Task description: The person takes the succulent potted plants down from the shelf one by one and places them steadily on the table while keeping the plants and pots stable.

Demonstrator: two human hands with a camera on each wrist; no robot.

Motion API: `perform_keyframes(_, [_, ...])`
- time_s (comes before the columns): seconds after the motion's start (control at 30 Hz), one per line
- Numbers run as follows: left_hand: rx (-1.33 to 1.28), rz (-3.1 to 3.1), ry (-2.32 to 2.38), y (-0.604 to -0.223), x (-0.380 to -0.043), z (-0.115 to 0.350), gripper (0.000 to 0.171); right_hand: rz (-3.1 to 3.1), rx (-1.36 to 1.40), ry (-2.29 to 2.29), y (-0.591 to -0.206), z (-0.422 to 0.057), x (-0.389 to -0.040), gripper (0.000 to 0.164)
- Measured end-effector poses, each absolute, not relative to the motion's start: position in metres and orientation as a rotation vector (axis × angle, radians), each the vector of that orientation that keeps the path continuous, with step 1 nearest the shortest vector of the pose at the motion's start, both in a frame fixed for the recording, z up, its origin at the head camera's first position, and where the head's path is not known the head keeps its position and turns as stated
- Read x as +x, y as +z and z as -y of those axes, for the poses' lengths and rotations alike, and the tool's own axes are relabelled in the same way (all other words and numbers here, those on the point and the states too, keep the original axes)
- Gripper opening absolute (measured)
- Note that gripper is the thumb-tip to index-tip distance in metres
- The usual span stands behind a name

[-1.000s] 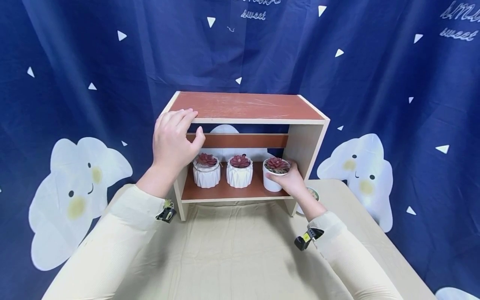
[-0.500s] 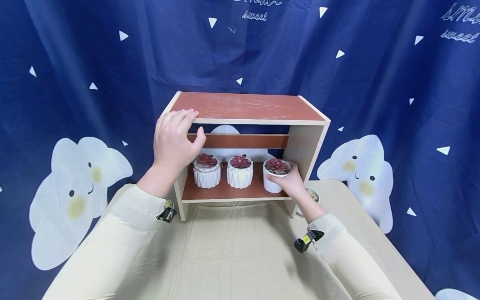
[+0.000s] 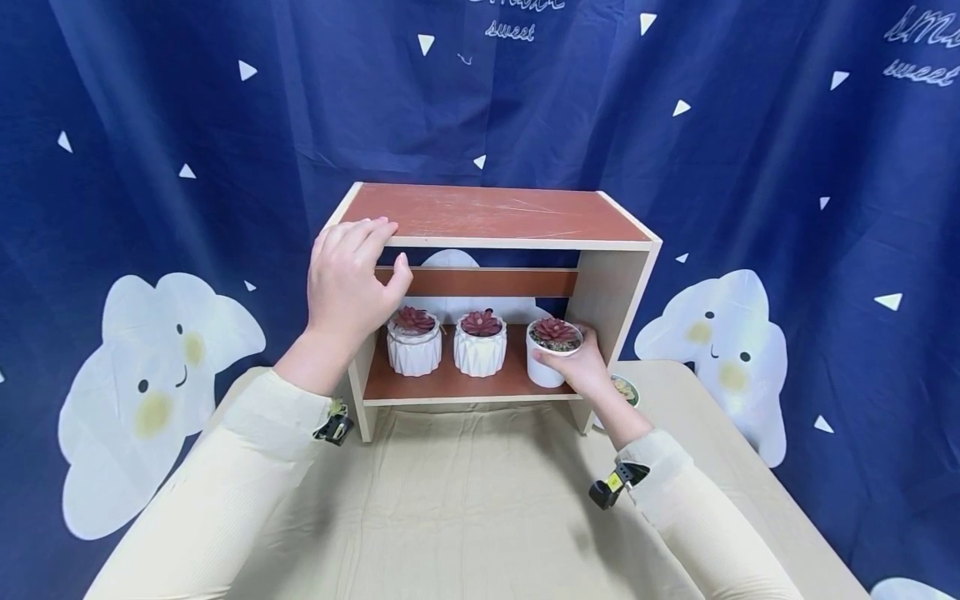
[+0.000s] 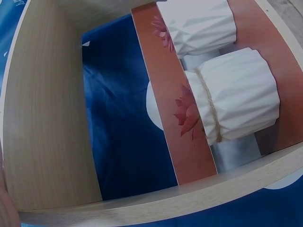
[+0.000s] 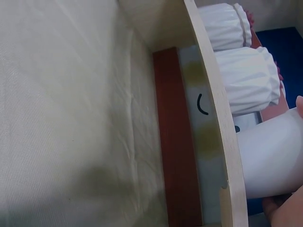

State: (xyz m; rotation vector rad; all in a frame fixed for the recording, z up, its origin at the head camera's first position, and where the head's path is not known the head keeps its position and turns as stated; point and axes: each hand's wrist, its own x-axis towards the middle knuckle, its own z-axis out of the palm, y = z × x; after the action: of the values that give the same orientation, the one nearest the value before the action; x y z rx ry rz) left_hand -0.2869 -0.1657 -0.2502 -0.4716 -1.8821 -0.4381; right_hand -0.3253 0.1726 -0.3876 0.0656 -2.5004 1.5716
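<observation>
My left hand point(image 3: 348, 279) rests on the top left front corner of a small wooden shelf point(image 3: 495, 212), its fingers lying over the brown top board and the thumb held apart. With my right hand point(image 3: 583, 362) I grip a smooth white pot point(image 3: 546, 368) holding a red succulent point(image 3: 555, 330), upright at the right end of the lower board. Left of it stand two ribbed white pots with red succulents, the middle pot point(image 3: 480, 350) and the left pot point(image 3: 414, 350). In the left wrist view, twine point(image 4: 208, 104) circles the left pot.
Another potted plant point(image 3: 624, 390) stands on the table just outside the shelf's right side, partly hidden by my right forearm. A beige cloth point(image 3: 465, 500) covers the table. Behind the shelf hangs a dark blue curtain point(image 3: 480, 100) with clouds and triangles.
Between the earlier frames and now, the smooth white pot in my right hand has shifted very slightly toward me. My left hand stays on the shelf's corner.
</observation>
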Motion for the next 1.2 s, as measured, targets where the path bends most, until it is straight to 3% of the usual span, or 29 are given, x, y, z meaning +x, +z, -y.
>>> perform_keyframes(1.2, [-0.464,1.899,-0.437,-0.249,-0.284,0.165,0.04,2.406,0.054,1.714,-0.39,-0.174,-0.307,0.1])
